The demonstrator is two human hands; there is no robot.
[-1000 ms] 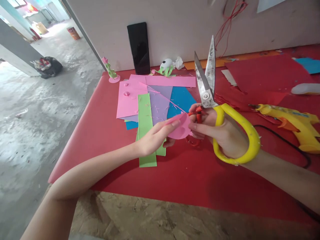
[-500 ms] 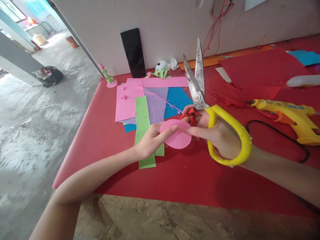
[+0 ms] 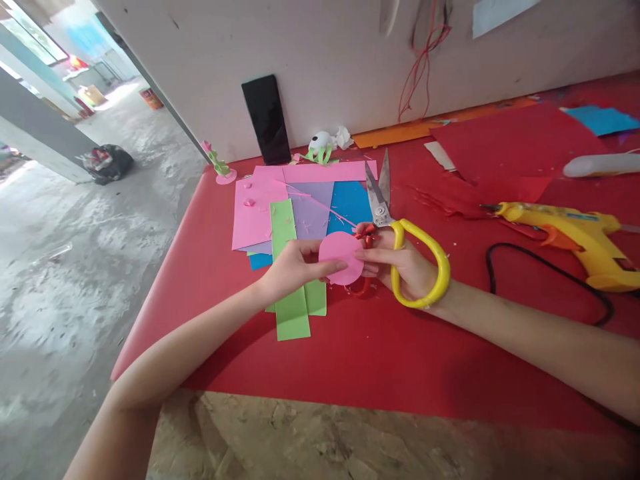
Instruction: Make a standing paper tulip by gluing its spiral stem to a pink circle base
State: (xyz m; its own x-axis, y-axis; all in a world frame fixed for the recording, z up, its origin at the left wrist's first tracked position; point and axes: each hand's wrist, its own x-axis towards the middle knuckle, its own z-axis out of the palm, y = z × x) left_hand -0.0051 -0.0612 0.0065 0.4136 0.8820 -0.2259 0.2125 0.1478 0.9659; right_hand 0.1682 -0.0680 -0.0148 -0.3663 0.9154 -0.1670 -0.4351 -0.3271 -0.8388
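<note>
My left hand [image 3: 293,267] pinches a round pink paper disc [image 3: 340,257] at its left edge, just above the red table cover [image 3: 350,347]. My right hand [image 3: 405,263] has its fingers through the yellow and red handles of large scissors [image 3: 387,220], and its fingertips touch the disc's right side. The steel blades are slightly apart and lie low, pointing away from me. Beneath both hands lies a stack of paper sheets [image 3: 305,207] in pink, purple, blue and green.
A yellow glue gun [image 3: 570,233] with a black cord [image 3: 550,273] lies at the right. Red paper sheets [image 3: 510,143] and a white tube [image 3: 600,165] are behind it. A black phone [image 3: 267,120] leans on the wall beside small paper figures [image 3: 323,147]. The table drops off at left to concrete floor.
The scissors have dropped from upright to lying low on the table, pointing away. Both hands moved down and slightly left with the pink disc, which now faces up.
</note>
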